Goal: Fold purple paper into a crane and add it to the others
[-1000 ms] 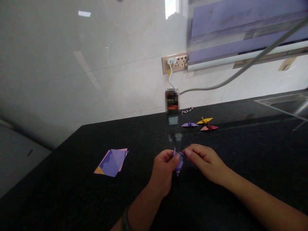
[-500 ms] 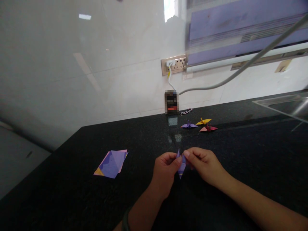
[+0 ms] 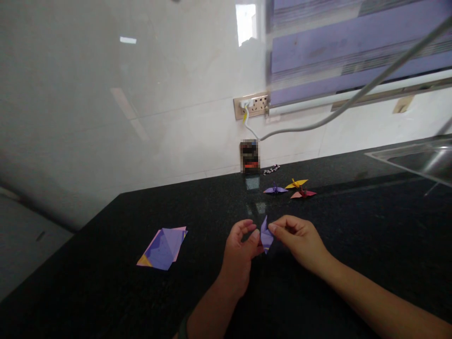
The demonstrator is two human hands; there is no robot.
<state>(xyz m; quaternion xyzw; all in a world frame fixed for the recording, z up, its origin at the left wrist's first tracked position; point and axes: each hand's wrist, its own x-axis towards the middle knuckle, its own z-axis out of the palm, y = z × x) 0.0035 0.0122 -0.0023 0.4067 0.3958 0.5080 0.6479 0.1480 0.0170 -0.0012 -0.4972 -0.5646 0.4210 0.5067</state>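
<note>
Three paper cranes (image 3: pixel 296 184): folded, on the counter (image 3: pixel 197 207), beyond and right of the paper stack.
Purple piece (image 3: pixel 266 239): seemingly part-folded, right of the stack.
Left hand (image 3: pixel 240 242): half-curled at its edge; grip unclear.
Right hand (image 3: pixel 296 233): pinching its right side.
Paper stack (image 3: pixel 161 249): apparently unworked.
Sink-like basin (image 3: pixel 406 168): far right of the stack; contents unclear.

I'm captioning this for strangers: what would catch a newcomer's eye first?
Likely the purple crane, yellow crane and red crane, bright toward the back of the dark counter. Next, the folded paper pinched in the right hand, beside the left hand. The flat sheets stand out too, farther left.
</note>
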